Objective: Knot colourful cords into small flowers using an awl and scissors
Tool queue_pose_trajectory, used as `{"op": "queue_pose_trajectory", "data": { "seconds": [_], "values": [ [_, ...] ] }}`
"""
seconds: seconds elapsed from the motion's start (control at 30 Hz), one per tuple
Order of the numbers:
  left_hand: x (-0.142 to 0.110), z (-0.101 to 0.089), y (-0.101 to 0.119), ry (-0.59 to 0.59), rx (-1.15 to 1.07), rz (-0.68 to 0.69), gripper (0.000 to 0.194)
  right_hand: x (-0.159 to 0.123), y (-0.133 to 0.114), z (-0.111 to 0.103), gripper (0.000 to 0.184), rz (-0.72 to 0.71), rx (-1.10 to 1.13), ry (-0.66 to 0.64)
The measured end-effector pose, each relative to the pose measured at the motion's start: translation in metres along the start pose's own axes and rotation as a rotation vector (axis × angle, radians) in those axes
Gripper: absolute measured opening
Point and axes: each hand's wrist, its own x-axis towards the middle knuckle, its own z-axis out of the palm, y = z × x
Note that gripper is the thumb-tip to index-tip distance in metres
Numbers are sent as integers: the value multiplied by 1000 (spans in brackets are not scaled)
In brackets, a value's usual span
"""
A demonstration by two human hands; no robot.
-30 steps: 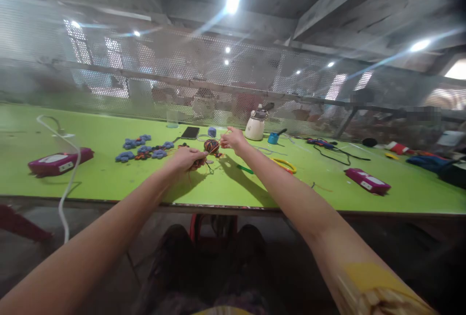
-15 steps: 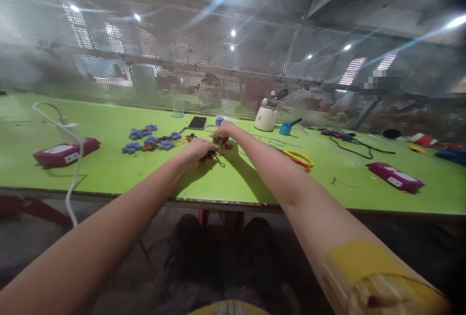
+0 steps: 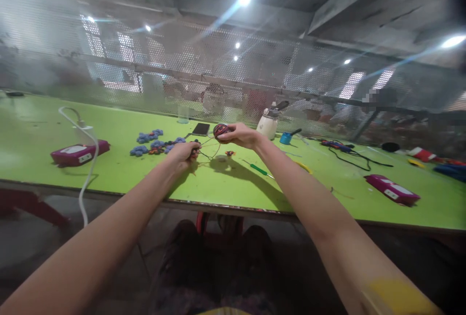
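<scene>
My right hand [image 3: 243, 136] is closed around a dark multicoloured ball of yarn [image 3: 220, 131], held up above the table. The fingers of my left hand [image 3: 185, 154] are pinched on a small dark crochet piece [image 3: 195, 146], mostly hidden by the fingers. Strands of yarn [image 3: 208, 157] run between the piece and the ball. Below the ball lies a small orange and black crochet bit [image 3: 230, 153]. A green-handled crochet hook [image 3: 259, 169] rests near my right forearm. Blue crochet flowers [image 3: 150, 136] with dark-orange parts lie left of my left hand.
On the green table [image 3: 218, 189] stand a cream jug [image 3: 267, 123] and a small blue pot [image 3: 286, 138]. A phone [image 3: 201, 129] lies behind the hands. Purple power strips [image 3: 78, 154] sit on both sides, one with a white cable [image 3: 91, 179]. Yellow-handled scissors are partly hidden by my right arm.
My right hand, earlier at the yarn by the tabletop, has taken hold of the ball and lifted it. My left hand has drawn slightly away from it, still pinching the piece.
</scene>
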Motion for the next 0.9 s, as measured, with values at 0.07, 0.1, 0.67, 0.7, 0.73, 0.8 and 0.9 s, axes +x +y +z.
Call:
{"op": "queue_pose_trajectory", "data": {
  "seconds": [0.07,0.1,0.67,0.7,0.73,0.8,0.9],
  "values": [
    [-7,0,2,-5,59,26,29,-16,1,-2,28,-98,404,-12],
    [-11,2,4,-17,86,54,23,-22,4,-2,28,-108,553,-30],
    [-35,20,3,-151,56,309,37,-65,10,-1,29,12,680,-221],
    [-31,19,0,-140,35,300,36,-68,8,1,31,-33,684,-226],
    [-27,18,-2,-129,20,291,35,-71,5,1,32,-78,697,-212],
    [-21,13,-6,-105,-1,277,34,-71,2,0,33,-156,760,-115],
    [-15,4,-7,-99,-6,260,32,-66,1,-15,32,-238,942,118]
  ]
}}
